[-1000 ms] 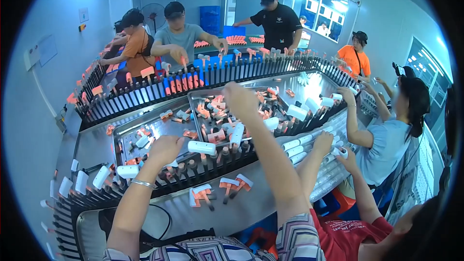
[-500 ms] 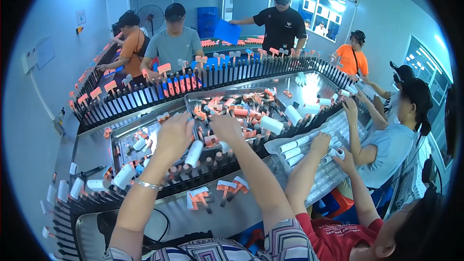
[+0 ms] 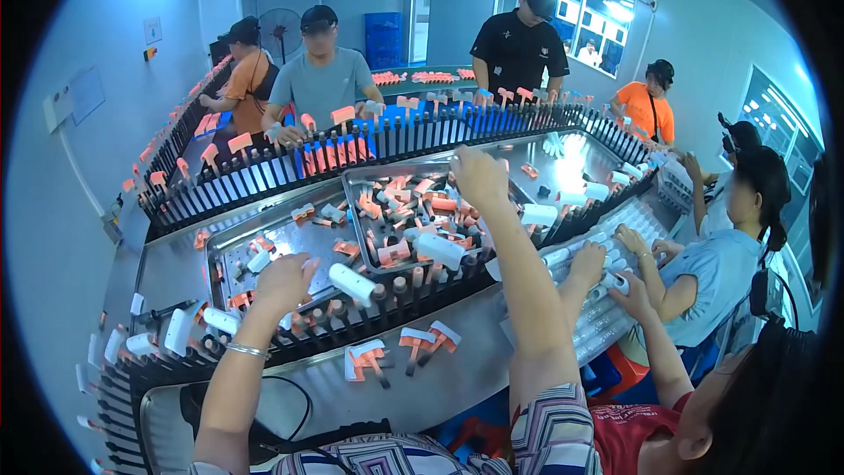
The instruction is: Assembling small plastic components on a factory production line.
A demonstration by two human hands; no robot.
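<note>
My left hand (image 3: 286, 283), with a bracelet at the wrist, hangs over the near row of black rods, its fingers bent together; what they hold, if anything, is hidden. Just right of it a white cylinder (image 3: 352, 284) sits tilted over the rods. My right hand (image 3: 480, 178) reaches over the far right part of a metal tray (image 3: 350, 211) heaped with orange and white T-shaped parts (image 3: 396, 252). Its fingers are mostly hidden behind the hand. Another white cylinder (image 3: 440, 251) stands at that tray's near edge.
Upright black rods (image 3: 400, 303) ring the metal table. A second tray (image 3: 230, 251) holds scattered parts. Several T-shaped parts (image 3: 367, 357) lie on the near ledge. At right, a co-worker's hands (image 3: 587, 262) handle white tubes in a clear plastic tray (image 3: 563, 334). Other people work around the far side.
My right hand has moved away from me and to the right, over the tray. My left hand has drawn back and left. A far co-worker's raised blue sheet is no longer in view.
</note>
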